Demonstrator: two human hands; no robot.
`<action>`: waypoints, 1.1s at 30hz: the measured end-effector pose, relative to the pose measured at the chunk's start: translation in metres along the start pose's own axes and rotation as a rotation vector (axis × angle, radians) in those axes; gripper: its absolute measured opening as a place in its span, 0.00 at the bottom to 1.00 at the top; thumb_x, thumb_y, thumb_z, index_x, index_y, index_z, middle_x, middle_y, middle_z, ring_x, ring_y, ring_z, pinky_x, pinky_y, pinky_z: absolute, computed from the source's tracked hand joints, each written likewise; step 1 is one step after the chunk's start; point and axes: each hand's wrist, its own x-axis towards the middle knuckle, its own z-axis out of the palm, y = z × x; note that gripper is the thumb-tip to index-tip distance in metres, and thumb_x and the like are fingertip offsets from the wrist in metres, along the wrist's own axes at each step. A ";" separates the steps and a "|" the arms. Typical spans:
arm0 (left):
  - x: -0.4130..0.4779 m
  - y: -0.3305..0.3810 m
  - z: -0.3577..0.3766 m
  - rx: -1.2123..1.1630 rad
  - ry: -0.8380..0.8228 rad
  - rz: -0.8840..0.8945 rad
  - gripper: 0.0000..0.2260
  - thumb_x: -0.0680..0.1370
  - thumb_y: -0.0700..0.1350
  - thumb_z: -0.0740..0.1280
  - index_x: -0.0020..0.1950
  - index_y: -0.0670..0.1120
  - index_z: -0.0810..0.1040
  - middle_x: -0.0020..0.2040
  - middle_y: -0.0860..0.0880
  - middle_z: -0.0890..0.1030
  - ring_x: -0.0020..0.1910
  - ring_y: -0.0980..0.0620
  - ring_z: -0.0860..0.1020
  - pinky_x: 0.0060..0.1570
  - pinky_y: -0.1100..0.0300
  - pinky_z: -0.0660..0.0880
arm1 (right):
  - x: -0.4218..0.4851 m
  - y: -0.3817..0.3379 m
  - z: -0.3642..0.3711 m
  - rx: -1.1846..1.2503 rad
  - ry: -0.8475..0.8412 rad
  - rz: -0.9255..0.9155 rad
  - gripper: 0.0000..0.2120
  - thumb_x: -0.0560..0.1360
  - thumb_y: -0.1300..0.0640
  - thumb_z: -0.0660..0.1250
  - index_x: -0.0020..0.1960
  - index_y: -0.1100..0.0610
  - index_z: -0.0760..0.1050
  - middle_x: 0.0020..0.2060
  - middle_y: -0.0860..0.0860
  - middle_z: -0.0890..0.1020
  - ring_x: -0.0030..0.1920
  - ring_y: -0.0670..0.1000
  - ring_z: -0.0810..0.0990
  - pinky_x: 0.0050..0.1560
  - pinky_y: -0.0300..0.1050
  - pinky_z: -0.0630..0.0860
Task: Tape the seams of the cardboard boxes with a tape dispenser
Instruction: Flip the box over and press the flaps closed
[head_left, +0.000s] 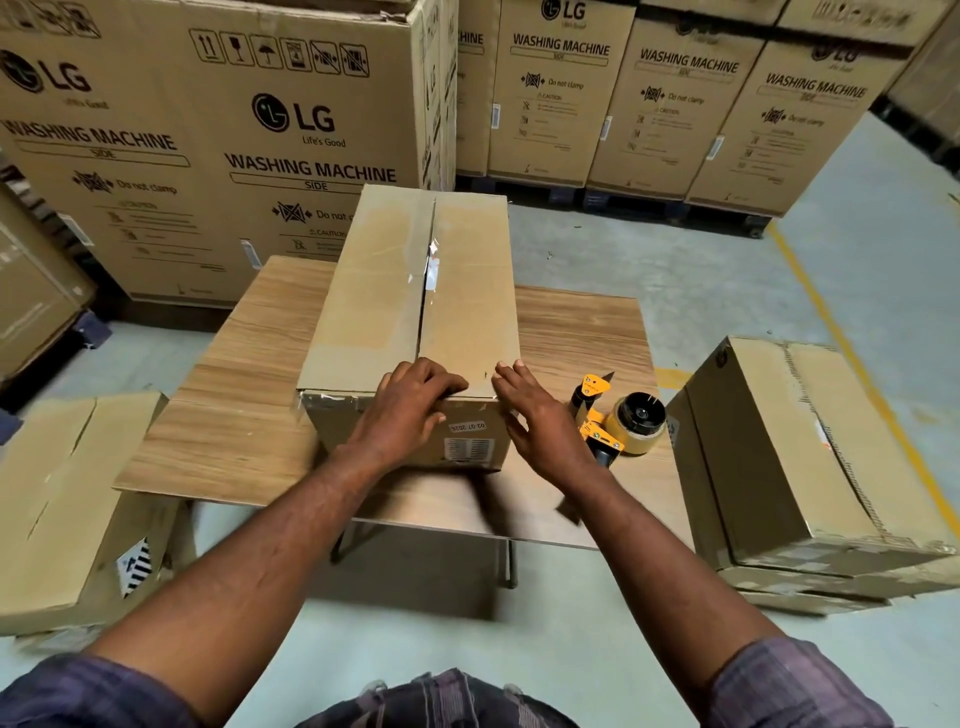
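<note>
Brown cardboard box (374, 291), oblong, on woodgrain table (234, 415)

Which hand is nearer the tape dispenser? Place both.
Right. The right hand is at the near right corner of the box, beside the tape dispenser; the left hand rests on its near top edge, farther away.

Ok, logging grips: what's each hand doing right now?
Left hand: open, pressing on the box.
Right hand: open, holding nothing.
</note>
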 end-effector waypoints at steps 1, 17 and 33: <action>0.000 0.001 -0.001 -0.005 0.008 -0.008 0.22 0.75 0.49 0.74 0.68 0.56 0.75 0.60 0.52 0.73 0.59 0.51 0.70 0.61 0.54 0.68 | 0.003 -0.003 -0.001 -0.005 -0.001 0.010 0.26 0.80 0.63 0.69 0.76 0.58 0.70 0.78 0.53 0.67 0.81 0.53 0.57 0.78 0.52 0.61; -0.001 -0.010 -0.013 -0.037 0.069 -0.048 0.14 0.76 0.56 0.72 0.59 0.54 0.79 0.55 0.52 0.77 0.57 0.50 0.73 0.57 0.51 0.68 | 0.028 -0.035 0.003 -0.106 -0.010 0.030 0.18 0.78 0.56 0.72 0.67 0.58 0.78 0.73 0.55 0.74 0.77 0.55 0.67 0.79 0.58 0.56; -0.012 -0.038 -0.028 -0.020 0.138 -0.096 0.11 0.75 0.53 0.73 0.56 0.53 0.81 0.53 0.51 0.78 0.55 0.48 0.75 0.53 0.51 0.67 | 0.047 -0.058 0.032 -0.157 -0.021 -0.046 0.15 0.82 0.52 0.66 0.64 0.58 0.78 0.71 0.55 0.76 0.73 0.56 0.71 0.75 0.59 0.65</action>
